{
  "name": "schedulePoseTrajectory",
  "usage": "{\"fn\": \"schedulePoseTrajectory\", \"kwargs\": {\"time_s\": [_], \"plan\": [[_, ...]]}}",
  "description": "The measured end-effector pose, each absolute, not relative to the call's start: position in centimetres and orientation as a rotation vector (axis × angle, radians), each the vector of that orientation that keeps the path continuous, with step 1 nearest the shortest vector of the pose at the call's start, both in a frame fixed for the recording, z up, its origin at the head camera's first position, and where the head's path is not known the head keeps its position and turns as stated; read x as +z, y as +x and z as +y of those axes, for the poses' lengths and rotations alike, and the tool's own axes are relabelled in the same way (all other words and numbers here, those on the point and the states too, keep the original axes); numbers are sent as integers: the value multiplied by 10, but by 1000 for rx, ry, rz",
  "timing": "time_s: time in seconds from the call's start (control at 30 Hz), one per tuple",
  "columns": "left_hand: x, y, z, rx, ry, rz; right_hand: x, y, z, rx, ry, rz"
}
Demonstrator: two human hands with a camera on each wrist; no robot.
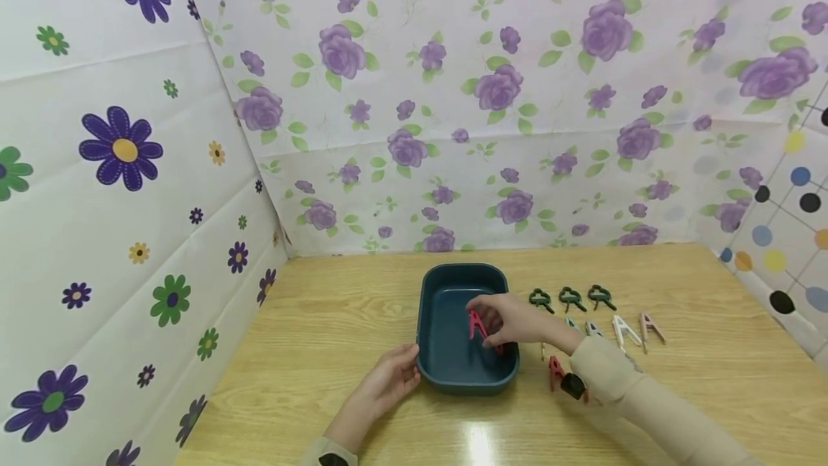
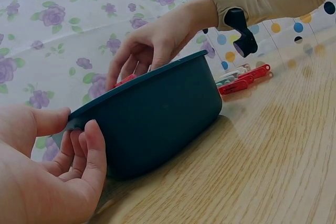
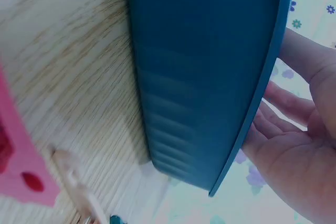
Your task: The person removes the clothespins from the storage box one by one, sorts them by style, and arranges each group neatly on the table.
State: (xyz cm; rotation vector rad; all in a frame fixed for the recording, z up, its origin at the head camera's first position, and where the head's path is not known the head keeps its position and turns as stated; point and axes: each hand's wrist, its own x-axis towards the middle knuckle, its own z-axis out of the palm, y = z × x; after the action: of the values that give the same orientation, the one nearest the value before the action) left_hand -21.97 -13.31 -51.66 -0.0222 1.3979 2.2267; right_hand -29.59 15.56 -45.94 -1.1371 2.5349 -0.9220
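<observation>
Head view: a dark blue tub [image 1: 467, 328] sits mid-tabletop [image 1: 323, 322], long axis running away from the person, bare wood on every side. The left hand [image 1: 388, 380] grips its near-left corner. The right hand [image 1: 514, 318], over the tub's right rim, pinches a red clip [image 1: 477, 326]. More clips [image 1: 572, 298] lie right of the tub.

Left wrist view: left fingers [image 2: 86, 153] curl against the tub wall [image 2: 157, 119], thumb on the rim.

Right wrist view: blurred; the tub wall [image 3: 199, 66] fills the frame. No writing is readable.
</observation>
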Motion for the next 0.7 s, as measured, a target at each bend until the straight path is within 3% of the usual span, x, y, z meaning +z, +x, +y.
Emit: {"fn": "schedulePoseTrajectory", "kwargs": {"time_s": [0.7], "plan": [[-517,-219,-133,2231,-30,1395,-447,-281,190,-1071,-1027,2499]]}}
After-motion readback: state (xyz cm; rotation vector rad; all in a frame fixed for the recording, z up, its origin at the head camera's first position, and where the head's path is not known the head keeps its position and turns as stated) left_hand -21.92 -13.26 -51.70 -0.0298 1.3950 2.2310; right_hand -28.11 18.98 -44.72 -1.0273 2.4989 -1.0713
